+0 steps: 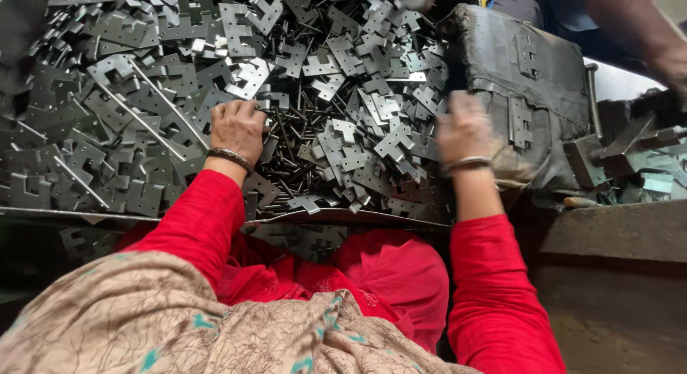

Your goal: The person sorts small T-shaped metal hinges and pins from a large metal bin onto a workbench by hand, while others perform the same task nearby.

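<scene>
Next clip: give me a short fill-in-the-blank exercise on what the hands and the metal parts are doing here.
1. Both hands rest on a heap of flat grey metal ____ with punched holes.
2. The left hand wears a dark ____ at the wrist.
3. The sleeves on both arms are ____.
4. The right hand lies beside a dark, worn ____ with a few parts on it.

Missing words: brackets; bangle; red; sack

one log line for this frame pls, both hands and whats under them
left hand: palm down on pile of grey metal plates | right hand: blurred, at pile's edge beside dark sack | grasp: cannot tell
</scene>
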